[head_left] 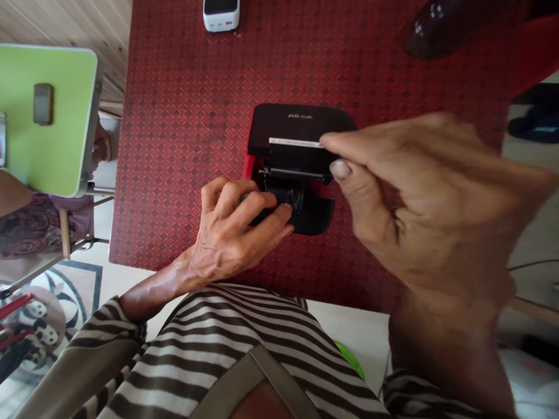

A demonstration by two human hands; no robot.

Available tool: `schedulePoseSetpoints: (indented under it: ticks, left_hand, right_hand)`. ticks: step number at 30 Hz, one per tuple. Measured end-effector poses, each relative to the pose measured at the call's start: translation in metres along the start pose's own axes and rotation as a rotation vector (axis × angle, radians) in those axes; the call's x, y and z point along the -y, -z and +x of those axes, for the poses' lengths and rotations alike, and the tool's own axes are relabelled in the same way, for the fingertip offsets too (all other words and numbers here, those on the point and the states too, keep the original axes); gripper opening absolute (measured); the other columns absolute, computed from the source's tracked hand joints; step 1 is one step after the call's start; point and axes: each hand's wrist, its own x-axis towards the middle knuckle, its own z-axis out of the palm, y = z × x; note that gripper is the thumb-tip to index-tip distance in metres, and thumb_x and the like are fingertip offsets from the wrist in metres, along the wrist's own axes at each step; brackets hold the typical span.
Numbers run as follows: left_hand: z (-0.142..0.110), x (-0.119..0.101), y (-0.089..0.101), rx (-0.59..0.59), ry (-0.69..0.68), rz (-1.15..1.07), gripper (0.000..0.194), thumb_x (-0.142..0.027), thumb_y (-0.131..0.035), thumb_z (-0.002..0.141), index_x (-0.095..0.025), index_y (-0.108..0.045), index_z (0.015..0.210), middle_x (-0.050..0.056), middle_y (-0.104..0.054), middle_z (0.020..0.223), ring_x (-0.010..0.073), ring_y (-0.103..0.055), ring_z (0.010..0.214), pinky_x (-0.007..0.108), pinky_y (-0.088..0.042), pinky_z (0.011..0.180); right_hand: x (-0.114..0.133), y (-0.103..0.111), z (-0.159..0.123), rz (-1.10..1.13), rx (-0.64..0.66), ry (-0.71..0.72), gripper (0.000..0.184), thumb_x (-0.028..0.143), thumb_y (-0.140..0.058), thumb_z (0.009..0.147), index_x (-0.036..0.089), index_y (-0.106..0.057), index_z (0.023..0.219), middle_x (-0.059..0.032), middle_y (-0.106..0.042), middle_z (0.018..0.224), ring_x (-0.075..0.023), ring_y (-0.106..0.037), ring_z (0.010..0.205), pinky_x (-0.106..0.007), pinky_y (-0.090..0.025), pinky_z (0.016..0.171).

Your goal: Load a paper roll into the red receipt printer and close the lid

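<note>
A small black and red machine (301, 129) lies on the table with its inside exposed, showing a thin metal rod across the opening. Its flat black top carries pale lettering and a narrow white printed strip (293, 142). My left hand (240, 224) grips its lower left part, with curled fingers over the front and a fingertip at the opening. Large and close to the camera, my right hand (419, 198) hovers over the machine's right side. Its thumb and index finger are apart with nothing visible between them. The index fingertip overlaps the strip's right end; whether it touches is unclear.
The red patterned table (187, 105) bears a white device (221, 16) at the far edge and a dark glossy object (441, 26) at the far right. Left stands a green table (65, 151) with a phone (43, 103) on it, and a person sits beside it.
</note>
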Motion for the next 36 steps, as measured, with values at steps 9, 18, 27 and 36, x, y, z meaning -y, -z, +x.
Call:
schedulePoseSetpoints:
  ticks: [9,18,27,36]
  left_hand:
    - [-0.001,0.000,-0.002,-0.014,0.005,-0.016,0.013,-0.027,-0.084,0.126,-0.022,-0.089,0.138,0.005,-0.096,0.122,0.0292,-0.083,0.122,0.051,-0.055,0.117]
    - [-0.009,0.003,-0.002,0.037,0.049,-0.006,0.020,-0.034,-0.084,0.125,-0.031,-0.089,0.145,0.005,-0.096,0.122,0.0331,-0.085,0.121,0.057,-0.054,0.120]
    - [0.001,0.004,0.005,-0.023,0.055,-0.141,0.019,-0.038,-0.078,0.130,-0.029,-0.085,0.145,0.003,-0.095,0.123,0.0295,-0.087,0.121,0.053,-0.060,0.114]
    - [-0.030,0.033,-0.008,-0.044,0.687,-0.677,0.048,-0.070,-0.078,0.129,-0.039,-0.071,0.165,0.008,-0.089,0.157,0.0308,-0.088,0.139,0.052,-0.075,0.112]
  right_hand:
    - [0.019,-0.011,-0.030,0.068,0.073,0.002,0.034,0.006,-0.065,0.123,0.023,-0.083,0.147,-0.0067,-0.100,0.127,-0.0291,-0.096,0.127,-0.048,-0.068,0.112]
    - [0.023,-0.013,-0.031,0.092,0.091,0.013,0.041,0.003,-0.067,0.117,0.019,-0.086,0.150,-0.0120,-0.100,0.127,-0.0343,-0.097,0.125,-0.054,-0.076,0.115]
    - [0.025,-0.014,-0.047,0.125,0.105,-0.043,0.055,0.002,-0.067,0.115,0.026,-0.083,0.162,-0.0090,-0.099,0.147,-0.0325,-0.097,0.137,-0.053,-0.078,0.120]
    - [0.050,-0.045,-0.046,0.348,0.076,-0.511,0.042,0.056,-0.086,0.117,0.037,-0.093,0.154,-0.0132,-0.097,0.143,-0.0452,-0.091,0.141,-0.062,-0.079,0.106]
